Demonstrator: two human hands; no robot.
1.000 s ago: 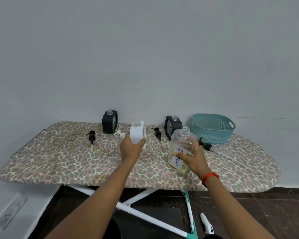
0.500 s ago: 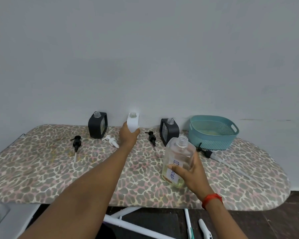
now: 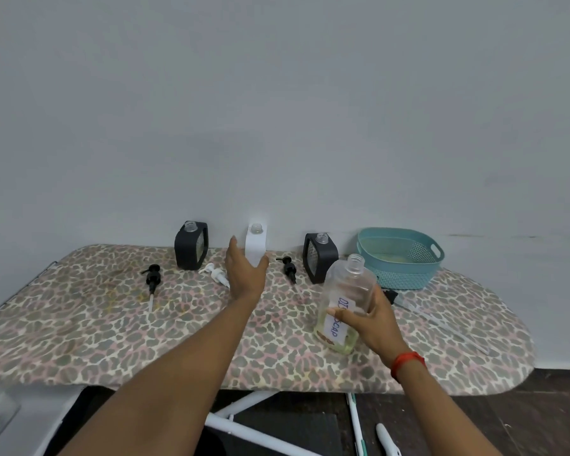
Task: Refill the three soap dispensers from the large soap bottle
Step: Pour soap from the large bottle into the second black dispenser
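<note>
Three uncapped dispensers stand in a row by the wall: a black one (image 3: 191, 246), a white one (image 3: 256, 241) and another black one (image 3: 320, 258). My left hand (image 3: 246, 274) is just in front of the white dispenser, fingers spread, thumb by its right side and not gripping it. My right hand (image 3: 372, 320) grips the large clear soap bottle (image 3: 349, 291), which is uncapped, labelled, slightly tilted and holds a little yellowish liquid at its bottom. Its base is at the board surface.
All sits on a leopard-print ironing board (image 3: 79, 324). Loose pumps lie on it: a black one (image 3: 153, 278), a white one (image 3: 216, 274), a black one (image 3: 289, 268) and a long-tubed one (image 3: 405, 302). A teal basket (image 3: 405, 274) stands at the back right.
My left hand carried the white dispenser back to the wall, set it down between the black ones and loosened its hold. My right hand kept hold of the large bottle.
</note>
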